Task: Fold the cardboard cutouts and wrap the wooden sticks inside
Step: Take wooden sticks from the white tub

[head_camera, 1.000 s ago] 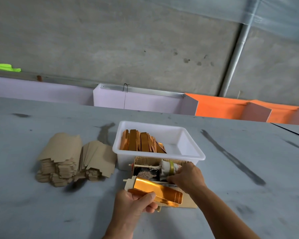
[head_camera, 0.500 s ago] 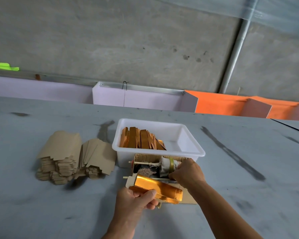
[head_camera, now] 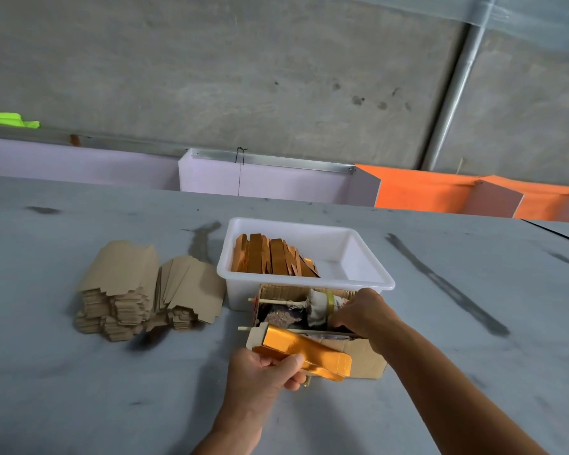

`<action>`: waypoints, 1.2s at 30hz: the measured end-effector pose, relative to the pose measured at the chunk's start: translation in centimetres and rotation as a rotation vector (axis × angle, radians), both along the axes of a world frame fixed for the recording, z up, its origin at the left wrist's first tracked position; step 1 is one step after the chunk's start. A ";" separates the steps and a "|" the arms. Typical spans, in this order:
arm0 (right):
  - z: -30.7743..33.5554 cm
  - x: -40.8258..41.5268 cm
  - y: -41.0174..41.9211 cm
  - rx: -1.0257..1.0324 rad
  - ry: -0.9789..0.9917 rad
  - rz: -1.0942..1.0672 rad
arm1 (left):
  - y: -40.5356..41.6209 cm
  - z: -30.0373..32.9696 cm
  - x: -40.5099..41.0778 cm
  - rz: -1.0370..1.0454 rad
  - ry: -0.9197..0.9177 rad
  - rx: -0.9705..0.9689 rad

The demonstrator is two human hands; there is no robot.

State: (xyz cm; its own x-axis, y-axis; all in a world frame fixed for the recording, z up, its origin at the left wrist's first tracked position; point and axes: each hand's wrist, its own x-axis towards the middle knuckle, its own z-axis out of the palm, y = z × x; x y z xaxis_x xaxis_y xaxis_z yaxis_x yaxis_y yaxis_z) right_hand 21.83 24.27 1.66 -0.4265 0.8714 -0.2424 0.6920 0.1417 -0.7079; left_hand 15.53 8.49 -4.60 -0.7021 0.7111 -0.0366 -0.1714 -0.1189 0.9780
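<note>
My left hand (head_camera: pixel 263 372) grips a folded gold-faced cardboard cutout (head_camera: pixel 304 351) just above the table, thumb on its near edge. A wooden stick end (head_camera: pixel 243 328) pokes out at its far left. My right hand (head_camera: pixel 363 315) reaches into a small open cardboard box (head_camera: pixel 367 357) with its fingers curled down among sticks and a cloth bundle (head_camera: pixel 317 310); what they hold is hidden. Another stick (head_camera: pixel 276 301) lies across the box. A white tub (head_camera: pixel 368 277) behind holds several wrapped gold pieces (head_camera: pixel 271 259). Brown flat cutouts (head_camera: pixel 128 290) are stacked at the left.
The grey table (head_camera: pixel 79 389) has dark smears. Lilac panels (head_camera: pixel 270 182) and orange panels (head_camera: pixel 440 195) stand along its far edge, below a concrete wall with a grey pipe (head_camera: pixel 457 83). A bright green object (head_camera: pixel 10 119) sits at the far left.
My right hand has dipped slightly deeper into the cardboard box. My left hand still holds the gold cutout in about the same place.
</note>
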 end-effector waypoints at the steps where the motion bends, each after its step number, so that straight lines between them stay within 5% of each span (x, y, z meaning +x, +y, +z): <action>1: 0.2 0.0 0.0 -0.005 -0.007 0.007 | 0.0 0.0 0.0 0.001 0.005 -0.001; 16: 2.1 0.4 0.2 -0.140 -0.001 -0.020 | 0.1 -0.4 0.1 0.023 0.023 -0.023; 30: 2.0 0.9 -0.7 0.082 0.018 0.002 | 0.7 -1.1 0.4 0.058 0.063 0.008; 36: 2.0 1.1 -1.2 0.027 0.042 -0.003 | 0.8 -1.6 0.4 0.063 0.082 0.014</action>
